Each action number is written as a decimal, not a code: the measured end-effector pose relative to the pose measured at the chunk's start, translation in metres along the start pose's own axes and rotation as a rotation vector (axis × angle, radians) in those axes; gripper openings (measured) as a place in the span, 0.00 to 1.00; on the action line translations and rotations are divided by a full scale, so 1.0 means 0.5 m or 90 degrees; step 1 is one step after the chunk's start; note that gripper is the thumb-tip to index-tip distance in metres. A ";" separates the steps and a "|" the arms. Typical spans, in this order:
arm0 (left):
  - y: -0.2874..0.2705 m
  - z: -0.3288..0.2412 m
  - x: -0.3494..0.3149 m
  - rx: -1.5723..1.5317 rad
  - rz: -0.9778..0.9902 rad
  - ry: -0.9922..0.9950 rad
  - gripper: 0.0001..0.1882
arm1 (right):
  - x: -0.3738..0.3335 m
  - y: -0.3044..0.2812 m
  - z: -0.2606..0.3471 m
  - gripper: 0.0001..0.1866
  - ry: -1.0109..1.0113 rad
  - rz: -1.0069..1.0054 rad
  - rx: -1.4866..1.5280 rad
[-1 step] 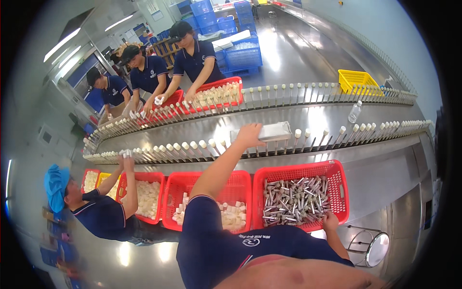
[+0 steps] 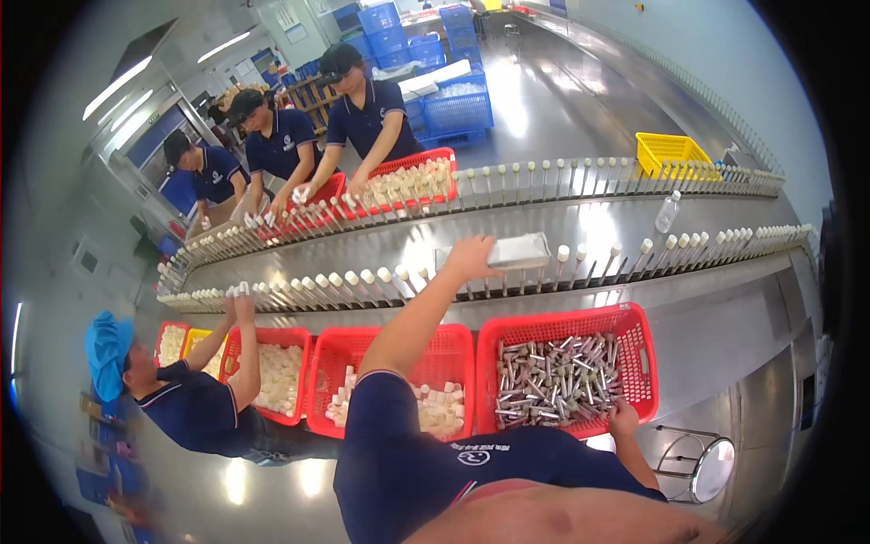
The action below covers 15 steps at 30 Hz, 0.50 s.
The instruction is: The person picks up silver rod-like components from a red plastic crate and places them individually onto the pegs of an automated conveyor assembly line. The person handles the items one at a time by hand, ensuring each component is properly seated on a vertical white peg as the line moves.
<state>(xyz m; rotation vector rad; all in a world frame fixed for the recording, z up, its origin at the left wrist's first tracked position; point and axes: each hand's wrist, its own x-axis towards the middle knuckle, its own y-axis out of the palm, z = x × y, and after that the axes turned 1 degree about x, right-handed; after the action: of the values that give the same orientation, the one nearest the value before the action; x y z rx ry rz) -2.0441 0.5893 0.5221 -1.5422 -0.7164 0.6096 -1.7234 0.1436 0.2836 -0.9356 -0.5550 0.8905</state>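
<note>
My left hand is closed on a whitish rectangular block lying along the near row of upright metal rods. It grips the block's left part, and the right end sticks out past my fingers. At the near right corner of a red basket, my right hand curls over the rim, fingertips beside loose metal pins. Part of those fingers is hidden. Left of that basket is another red basket holding white cylindrical pieces, partly covered by my left arm.
A co-worker in a blue cap handles rods on my left. Three people in dark caps work across the line over red baskets. A clear bottle and yellow basket stand at the right. A round stool is near my right.
My hands stay in place. The rods and baskets shift very slightly in the view. Across the line, the co-workers' hands have moved a little among the rods.
</note>
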 end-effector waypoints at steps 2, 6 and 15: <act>-0.012 -0.007 -0.015 0.013 -0.038 0.045 0.42 | -0.008 -0.009 0.001 0.12 -0.023 -0.020 0.015; -0.059 -0.010 -0.033 -0.042 -0.085 0.029 0.41 | -0.027 -0.021 -0.015 0.10 -0.018 -0.030 0.033; -0.055 0.024 -0.017 -0.011 -0.028 -0.004 0.44 | -0.012 -0.031 -0.054 0.10 -0.046 -0.053 0.025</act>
<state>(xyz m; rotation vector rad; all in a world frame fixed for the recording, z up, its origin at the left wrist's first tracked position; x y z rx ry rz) -2.0614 0.5921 0.5481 -1.5364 -0.7601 0.5763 -1.7005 0.1218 0.2831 -0.8415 -0.6316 0.8589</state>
